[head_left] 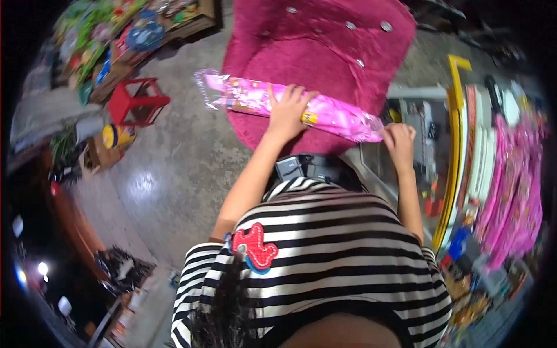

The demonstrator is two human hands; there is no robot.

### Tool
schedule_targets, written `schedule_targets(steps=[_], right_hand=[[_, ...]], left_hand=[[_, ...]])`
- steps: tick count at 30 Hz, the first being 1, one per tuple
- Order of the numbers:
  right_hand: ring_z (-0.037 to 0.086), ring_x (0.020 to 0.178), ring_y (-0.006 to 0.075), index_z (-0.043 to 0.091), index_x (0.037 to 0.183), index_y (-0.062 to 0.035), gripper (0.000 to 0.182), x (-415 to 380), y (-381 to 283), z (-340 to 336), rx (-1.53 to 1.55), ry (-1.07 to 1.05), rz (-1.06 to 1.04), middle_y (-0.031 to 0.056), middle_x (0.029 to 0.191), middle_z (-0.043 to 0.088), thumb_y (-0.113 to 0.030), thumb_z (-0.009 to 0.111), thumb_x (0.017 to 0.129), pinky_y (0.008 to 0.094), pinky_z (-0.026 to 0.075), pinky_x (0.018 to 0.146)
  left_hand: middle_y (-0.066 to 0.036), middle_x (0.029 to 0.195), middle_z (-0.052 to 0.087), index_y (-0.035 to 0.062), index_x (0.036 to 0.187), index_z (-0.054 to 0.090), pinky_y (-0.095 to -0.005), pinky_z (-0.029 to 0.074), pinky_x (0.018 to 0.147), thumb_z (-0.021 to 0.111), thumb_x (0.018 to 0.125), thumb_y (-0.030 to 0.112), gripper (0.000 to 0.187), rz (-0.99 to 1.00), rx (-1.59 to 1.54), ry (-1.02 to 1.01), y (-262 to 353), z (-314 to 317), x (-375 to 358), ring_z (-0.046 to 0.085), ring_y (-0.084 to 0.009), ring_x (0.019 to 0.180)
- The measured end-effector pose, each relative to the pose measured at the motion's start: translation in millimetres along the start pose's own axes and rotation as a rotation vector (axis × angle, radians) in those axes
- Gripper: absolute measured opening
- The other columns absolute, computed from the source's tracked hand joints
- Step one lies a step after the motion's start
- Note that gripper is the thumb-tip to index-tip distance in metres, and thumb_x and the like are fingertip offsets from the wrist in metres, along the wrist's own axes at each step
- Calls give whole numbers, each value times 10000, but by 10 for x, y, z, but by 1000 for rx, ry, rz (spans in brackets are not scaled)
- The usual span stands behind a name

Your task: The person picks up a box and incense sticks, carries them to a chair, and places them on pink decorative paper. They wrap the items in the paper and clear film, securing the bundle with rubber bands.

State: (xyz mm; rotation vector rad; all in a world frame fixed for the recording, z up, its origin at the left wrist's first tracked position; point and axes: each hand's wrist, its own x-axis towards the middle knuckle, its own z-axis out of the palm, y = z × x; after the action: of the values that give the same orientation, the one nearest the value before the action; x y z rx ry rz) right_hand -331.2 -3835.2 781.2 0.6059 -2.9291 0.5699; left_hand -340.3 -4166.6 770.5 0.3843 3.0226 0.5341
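A long pink package (339,118) in clear plastic lies slantwise across the seat of a magenta plush chair (301,61). My left hand (287,113) rests on the middle of the package with its fingers spread over the wrapper. At the package's right end, my right hand (399,139) pinches the crinkled plastic between thumb and fingers. The left end of the wrapper is loose and crumpled, with no hand on it.
A red stool (138,101) and a yellow tub (119,136) stand on the concrete floor at left. A yellow-edged rack or frame (455,151) is at right, beside hanging pink packages (513,191). Piled goods (104,35) fill the upper left.
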Motion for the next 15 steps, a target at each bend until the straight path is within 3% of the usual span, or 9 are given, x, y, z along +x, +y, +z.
schedule_targets(steps=[2,4,6,7,8,9,12,14,15], right_hand=[[581,782,288,638,780,-39,209,-361,330,-37,-83,63,341,102,775,620,-232,682,847,384,420,763],[599,775,244,642,859,-45,236,-697,611,85,113,169,785,70,790,634,-278,677,872,347,450,721],[588,846,185,604,1066,-71,336,-762,612,297,655,405,873,34,911,632,-355,656,895,310,474,692],[562,939,168,440,1311,-147,524,-511,145,58,937,330,1131,11,1073,582,-402,642,900,326,510,703],[548,1002,178,298,1405,-205,662,-525,115,213,1247,307,1096,25,1174,538,-417,650,887,373,537,686],[555,1010,180,227,1427,-246,722,-402,-65,212,1315,253,1117,16,1206,522,-369,677,877,396,550,687],[622,820,174,526,1218,-57,394,-509,266,640,1470,387,1135,80,976,632,-94,685,859,306,543,637],[632,753,170,604,1040,9,190,-750,443,564,1398,663,1142,90,864,649,-26,656,860,265,532,629],[631,772,170,595,1043,21,179,-966,602,595,1497,852,1128,91,897,650,-25,633,874,260,537,666]], left_hand=[[-29,1269,493,283,1314,466,-712,163,1038,859,522,282,885,14,-38,19,-2,-1,2,414,-238,1262],[-29,1272,489,281,1317,462,-715,163,1035,859,522,284,889,44,-14,19,-16,39,5,411,-241,1263],[-28,1275,486,278,1320,458,-719,163,1031,859,522,286,893,67,23,9,-30,35,4,407,-245,1263],[-29,1278,483,279,1323,455,-720,164,1030,862,520,285,900,51,33,-11,-19,13,8,402,-247,1266],[-29,1282,481,281,1325,452,-722,166,1029,864,517,284,907,36,45,-31,-12,-1,17,398,-250,1269],[-32,1285,479,281,1333,445,-720,179,1022,869,516,282,920,49,58,-20,-20,11,12,400,-251,1268],[-34,1287,478,280,1338,442,-720,189,1014,873,514,280,930,60,90,-31,-13,2,11,401,-249,1267],[-32,1285,478,281,1343,440,-708,208,1003,877,509,286,942,86,102,-38,0,-31,12,408,-243,1260],[-29,1281,479,280,1341,442,-701,216,1000,879,504,290,944,84,100,-36,-1,-39,16,412,-239,1255]])
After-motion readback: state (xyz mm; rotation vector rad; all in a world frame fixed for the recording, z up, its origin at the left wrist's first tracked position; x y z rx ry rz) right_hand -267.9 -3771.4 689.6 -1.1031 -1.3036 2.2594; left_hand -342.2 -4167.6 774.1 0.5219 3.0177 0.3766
